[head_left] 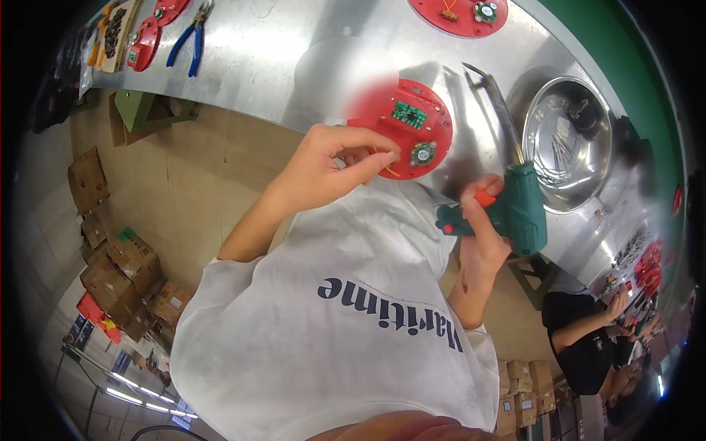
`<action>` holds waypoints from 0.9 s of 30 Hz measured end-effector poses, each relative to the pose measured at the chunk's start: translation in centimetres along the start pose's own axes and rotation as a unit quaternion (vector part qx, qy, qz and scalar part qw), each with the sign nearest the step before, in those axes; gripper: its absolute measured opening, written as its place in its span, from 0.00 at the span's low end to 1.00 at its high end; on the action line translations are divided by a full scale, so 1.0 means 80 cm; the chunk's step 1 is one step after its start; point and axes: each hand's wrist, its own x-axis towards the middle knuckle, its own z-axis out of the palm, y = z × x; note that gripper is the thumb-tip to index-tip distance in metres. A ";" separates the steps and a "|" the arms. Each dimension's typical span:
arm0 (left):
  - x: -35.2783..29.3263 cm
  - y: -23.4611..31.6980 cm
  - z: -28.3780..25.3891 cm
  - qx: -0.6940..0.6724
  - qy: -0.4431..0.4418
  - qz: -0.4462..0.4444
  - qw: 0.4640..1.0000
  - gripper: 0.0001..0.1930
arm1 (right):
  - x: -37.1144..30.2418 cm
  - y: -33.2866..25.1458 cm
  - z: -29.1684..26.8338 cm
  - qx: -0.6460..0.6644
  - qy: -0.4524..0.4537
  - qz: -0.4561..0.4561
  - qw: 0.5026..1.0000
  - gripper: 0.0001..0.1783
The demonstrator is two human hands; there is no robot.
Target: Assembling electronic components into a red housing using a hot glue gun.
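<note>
A round red plastic housing (430, 110) lies on the metal table in front of me. It carries a green circuit board (409, 115) and a smaller round board (422, 153). My left hand (334, 163) reaches over its near left edge, thumb and fingertips pinched on a thin orange wire (390, 172). Closed around the handle of a green soldering gun (523, 209) is my right hand (484, 228), a finger by the orange trigger. The gun's long, bent metal tip (494, 95) points away from me, to the right of the housing and apart from it.
A steel bowl (531, 140) with small metal parts and a dark lump stands at right. Another red housing (482, 29) sits at the far edge. Blue-handled pliers (193, 42) and more red parts (145, 45) lie far left. A co-worker (588, 334) works at lower right.
</note>
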 end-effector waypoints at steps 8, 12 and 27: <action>0.009 0.021 0.031 -0.033 0.065 -0.041 0.996 0.05 | 0.020 0.019 0.039 -0.014 -0.019 -0.020 1.000 0.18; 0.011 0.005 0.039 0.145 0.061 0.123 0.980 0.06 | 0.026 0.016 0.044 -0.031 -0.069 -0.008 0.997 0.20; 0.011 0.027 0.030 0.056 -0.069 0.055 0.994 0.08 | 0.026 0.016 0.048 -0.040 -0.082 0.015 0.996 0.20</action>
